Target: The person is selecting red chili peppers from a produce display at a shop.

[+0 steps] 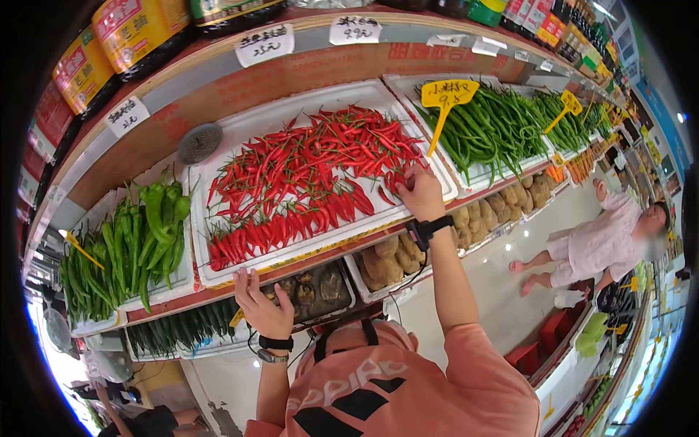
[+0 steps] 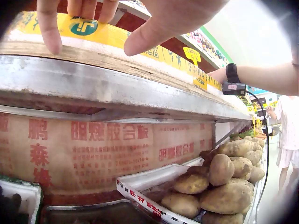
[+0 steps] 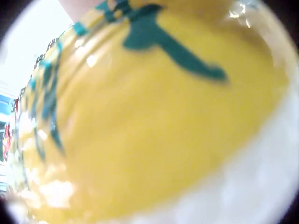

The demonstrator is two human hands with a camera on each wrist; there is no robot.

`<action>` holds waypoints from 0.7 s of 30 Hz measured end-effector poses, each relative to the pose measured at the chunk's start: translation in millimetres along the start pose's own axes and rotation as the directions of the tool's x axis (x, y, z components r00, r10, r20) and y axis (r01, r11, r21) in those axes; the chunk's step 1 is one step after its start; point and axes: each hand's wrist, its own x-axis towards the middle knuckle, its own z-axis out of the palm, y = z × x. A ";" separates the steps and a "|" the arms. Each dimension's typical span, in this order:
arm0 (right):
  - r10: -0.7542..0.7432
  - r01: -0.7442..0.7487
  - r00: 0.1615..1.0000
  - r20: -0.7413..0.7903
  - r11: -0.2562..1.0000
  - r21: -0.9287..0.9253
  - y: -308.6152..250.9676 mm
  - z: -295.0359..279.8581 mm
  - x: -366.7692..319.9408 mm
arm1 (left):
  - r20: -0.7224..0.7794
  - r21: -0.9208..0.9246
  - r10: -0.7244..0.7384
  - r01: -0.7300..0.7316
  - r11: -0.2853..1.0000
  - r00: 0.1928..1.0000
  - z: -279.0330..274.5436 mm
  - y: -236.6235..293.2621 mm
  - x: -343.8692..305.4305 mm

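Red chili peppers (image 1: 313,164) fill a white foam tray (image 1: 429,200), loose at the back and in neat rows along the front. At the tray's right end, my right hand (image 1: 422,193) has its fingers bent and pinches a red chili at the edge of the pile. In the right wrist view, blurred yellow tape with green print hides that hand's work. My left hand (image 1: 263,304) rests by the tray's front edge, fingers spread and holding nothing. The left wrist view shows its fingers (image 2: 49,28) over the yellow-taped edge (image 2: 117,39).
Green peppers (image 1: 138,240) lie left of the tray, thin green chilies (image 1: 488,131) to its right. A round metal dish (image 1: 199,144) sits at the tray's back corner. Below are potatoes (image 2: 229,186). A yellow price sign (image 1: 448,95) stands nearby; a person (image 1: 597,237) is in the aisle.
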 end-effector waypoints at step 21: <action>0.248 -0.112 0.931 -0.268 0.893 0.437 11.2 4.2 4.7 | -0.014 -0.018 0.032 -0.033 0.999 0.999 2.4 -1.9 -0.6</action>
